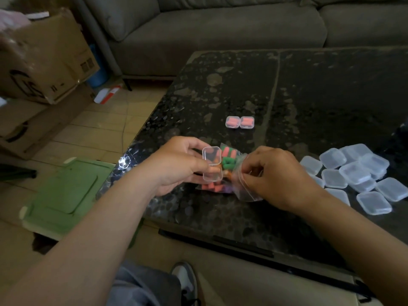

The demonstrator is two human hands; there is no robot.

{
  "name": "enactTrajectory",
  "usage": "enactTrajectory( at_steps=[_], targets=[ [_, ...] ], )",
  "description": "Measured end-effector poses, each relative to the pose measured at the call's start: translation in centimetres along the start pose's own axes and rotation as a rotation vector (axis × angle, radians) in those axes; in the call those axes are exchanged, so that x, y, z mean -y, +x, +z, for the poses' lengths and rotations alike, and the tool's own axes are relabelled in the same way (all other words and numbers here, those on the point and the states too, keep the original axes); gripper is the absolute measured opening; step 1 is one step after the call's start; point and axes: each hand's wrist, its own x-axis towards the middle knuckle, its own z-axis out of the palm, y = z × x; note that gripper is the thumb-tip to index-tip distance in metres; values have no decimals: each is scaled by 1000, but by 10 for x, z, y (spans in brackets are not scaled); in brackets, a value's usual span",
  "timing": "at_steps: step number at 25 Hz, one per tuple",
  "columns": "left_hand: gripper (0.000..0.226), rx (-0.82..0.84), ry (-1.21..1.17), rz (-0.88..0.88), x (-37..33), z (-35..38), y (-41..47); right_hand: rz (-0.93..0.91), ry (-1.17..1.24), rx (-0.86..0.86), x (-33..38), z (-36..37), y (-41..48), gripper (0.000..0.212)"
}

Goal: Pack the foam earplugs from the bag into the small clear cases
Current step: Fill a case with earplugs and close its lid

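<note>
Grey sofa [220, 29] along the far side. Nearer, a dark speckled desk [320, 96]. On its near right part, a heap of empty clear cases [353, 173]. Near centre, bag [242, 188] of coloured foam earplugs [228, 161] lying on the desk between both hands. Left hand [176, 164], fingers [192, 142] curled round an open clear case [212, 164]. Right hand [276, 175], fingers pinching the bag's mouth. Farther back, two filled cases [240, 122] side by side, pink earplugs inside.

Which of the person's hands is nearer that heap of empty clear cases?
Right. The right hand pinches the bag beside the heap; the left hand holds an open case farther off.
</note>
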Motion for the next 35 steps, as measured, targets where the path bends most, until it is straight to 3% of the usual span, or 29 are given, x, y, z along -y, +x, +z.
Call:
enactTrajectory(
  at_steps=[7, 13, 19, 25, 35],
  targets=[
    [41, -5, -8, 0, 1, 1, 1, -27, 88, -31, -5, 7, 6, 25],
    [42, 9, 4, -1, 1, 1, 1, -114, 36, 13, -3, 12, 8, 6],
    [55, 8, 20, 6, -1, 4, 0, -118, -57, -3, 1, 16, 9, 10],
    [45, -7, 33, -2, -2, 4, -1, -147, -27, -64, 0, 22, 9, 6],
    [37, -35, 42, -8, -6, 6, 0, -14, 93, -159, -9, -7, 0, 4]
  ],
)
